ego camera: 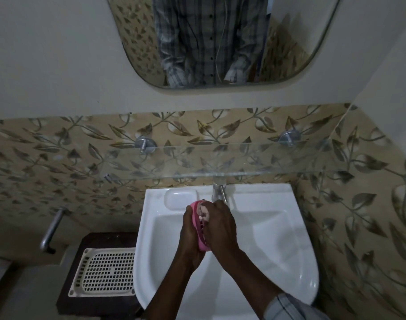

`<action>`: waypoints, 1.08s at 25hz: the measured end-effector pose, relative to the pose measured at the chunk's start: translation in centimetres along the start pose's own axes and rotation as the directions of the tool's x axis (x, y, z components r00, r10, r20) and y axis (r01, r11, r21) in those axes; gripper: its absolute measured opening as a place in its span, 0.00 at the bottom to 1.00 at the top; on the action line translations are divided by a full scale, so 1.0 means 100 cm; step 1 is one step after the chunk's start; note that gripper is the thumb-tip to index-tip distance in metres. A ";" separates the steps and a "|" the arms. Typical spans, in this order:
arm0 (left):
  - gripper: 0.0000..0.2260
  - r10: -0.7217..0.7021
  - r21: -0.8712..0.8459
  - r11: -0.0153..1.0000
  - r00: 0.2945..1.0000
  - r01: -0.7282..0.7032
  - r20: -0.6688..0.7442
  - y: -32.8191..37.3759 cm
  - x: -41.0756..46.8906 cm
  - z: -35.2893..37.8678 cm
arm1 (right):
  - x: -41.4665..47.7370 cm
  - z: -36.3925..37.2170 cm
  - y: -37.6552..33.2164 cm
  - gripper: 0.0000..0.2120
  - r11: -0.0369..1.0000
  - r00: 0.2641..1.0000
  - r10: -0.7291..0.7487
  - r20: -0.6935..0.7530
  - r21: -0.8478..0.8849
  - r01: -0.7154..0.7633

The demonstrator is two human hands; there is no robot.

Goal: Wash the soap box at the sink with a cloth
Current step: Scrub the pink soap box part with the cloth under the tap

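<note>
A pink soap box (200, 227) with slotted holes is held over the white sink (278, 239), just below the tap (218, 191). My left hand (190, 234) grips it from the left side. My right hand (219, 227) presses against its right side, fingers curled over a small pale cloth (202, 210) at the box's top. Most of the cloth is hidden under the fingers. Whether water runs from the tap cannot be told.
A glass shelf (220, 160) juts out above the tap. A moulded soap recess (180, 198) sits at the sink's back left. Left of the sink are a white perforated tray (105, 271) on a dark stand and a metal wall handle (52, 229). A mirror (216, 42) hangs above.
</note>
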State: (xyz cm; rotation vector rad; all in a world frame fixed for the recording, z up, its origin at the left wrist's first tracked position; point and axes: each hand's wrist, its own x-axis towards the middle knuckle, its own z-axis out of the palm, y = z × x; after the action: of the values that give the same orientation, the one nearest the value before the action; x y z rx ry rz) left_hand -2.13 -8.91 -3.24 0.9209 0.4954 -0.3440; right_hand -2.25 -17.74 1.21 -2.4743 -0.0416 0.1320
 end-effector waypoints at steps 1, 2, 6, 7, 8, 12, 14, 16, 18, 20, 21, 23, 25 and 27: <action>0.26 0.029 0.036 0.999 1.000 -0.029 -0.006 -0.005 0.000 0.002 | 0.003 -0.001 -0.004 0.17 0.995 0.992 0.072 -0.106 0.076 -0.064; 0.26 0.049 0.075 0.996 0.999 -0.049 -0.005 -0.010 0.000 0.004 | 0.005 -0.003 -0.011 0.14 0.966 0.961 0.198 -0.194 0.204 -0.158; 0.25 0.045 0.086 0.995 0.998 -0.049 0.041 -0.012 0.001 0.007 | 0.014 -0.007 -0.010 0.08 0.761 0.871 0.469 -0.147 0.567 -0.314; 0.26 0.021 0.062 0.998 0.998 -0.024 0.052 -0.008 0.003 0.004 | 0.013 -0.011 -0.007 0.07 0.796 0.934 0.343 -0.104 0.560 -0.229; 0.26 -0.006 0.033 0.999 0.998 0.003 0.066 -0.004 0.003 0.000 | 0.013 -0.017 -0.005 0.06 0.838 0.984 0.176 -0.029 0.529 -0.135; 0.28 -0.051 -0.083 0.995 0.992 0.061 0.117 0.000 0.004 -0.018 | 0.012 -0.058 0.016 0.05 0.969 0.896 -0.195 0.399 0.218 0.114; 0.31 -0.118 -0.190 0.972 0.985 0.141 0.125 0.001 0.006 -0.027 | 0.003 -0.069 0.035 0.07 0.885 0.913 -0.097 0.396 0.455 -0.103; 0.33 -0.159 -0.283 0.940 0.979 0.190 0.129 0.007 0.011 -0.031 | -0.012 -0.075 0.057 0.19 0.585 0.923 0.048 0.381 0.739 -0.335; 0.35 -0.168 -0.307 0.931 0.979 0.197 0.116 0.015 0.016 -0.037 | -0.023 -0.073 0.071 0.19 0.264 0.919 0.126 0.373 0.881 -0.394; 0.36 -0.183 -0.298 0.931 0.975 0.212 0.123 0.018 0.018 -0.038 | -0.018 -0.070 0.070 0.14 0.290 0.941 0.221 0.256 0.904 -0.314; 0.35 -0.191 -0.289 0.931 0.972 0.224 0.139 0.018 0.017 -0.034 | -0.010 -0.069 0.066 0.13 0.515 0.972 0.223 0.074 0.837 -0.182; 0.31 -0.187 -0.261 0.938 0.967 0.228 0.171 0.017 0.016 -0.022 | 0.002 -0.054 0.045 0.11 0.933 0.965 -0.099 -0.242 0.315 0.174; 0.29 -0.176 -0.228 0.951 0.971 0.211 0.164 0.017 0.018 -0.016 | -0.001 -0.026 0.027 0.12 0.903 0.882 -0.429 -0.197 -0.103 0.417; 0.29 -0.213 -0.183 0.954 0.968 0.236 0.135 0.020 0.015 -0.016 | -0.007 -0.016 0.035 0.14 0.701 0.708 -0.706 0.013 -0.127 0.702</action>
State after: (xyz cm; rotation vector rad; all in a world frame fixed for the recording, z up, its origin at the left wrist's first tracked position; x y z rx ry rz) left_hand -0.28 -6.52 -3.56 0.6485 0.5204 -0.5418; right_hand -2.81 -21.53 0.33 -2.3952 -1.0068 -0.2605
